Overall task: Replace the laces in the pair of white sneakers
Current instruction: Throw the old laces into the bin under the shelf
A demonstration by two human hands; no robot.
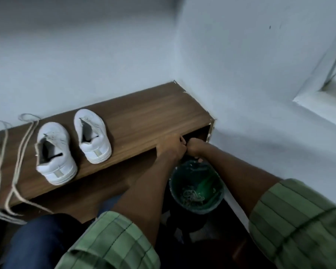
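The fingers of the left hand (171,145) were curled and lay over the front edge of the wooden shelf (144,113); whether they pinched anything could not be told. The right hand (194,146) was bunched into a fist directly beside the left, knuckles touching it, just above the rim of a green bin (197,186). What the right fingers enclosed, if anything, was hidden. Both forearms were bare, with green checked sleeves (113,241) rolled up near the elbows.

No brand, label or legible writing showed on any item.

The two white sneakers (74,144) stood side by side on the shelf, well to the left of the hands, heels toward the camera and toes toward the wall. Both had open throats with no laces threaded. Each heel carried a pale beige tab. The left sneaker sat nearer the front edge than the right one.

Two beige laces (17,162) lay on the shelf left of the sneakers, each doubled into a long loop, with the ends trailing over the front edge.

The bin held tangled light strands at its bottom. A dark blue trouser leg (37,243) showed at lower left.
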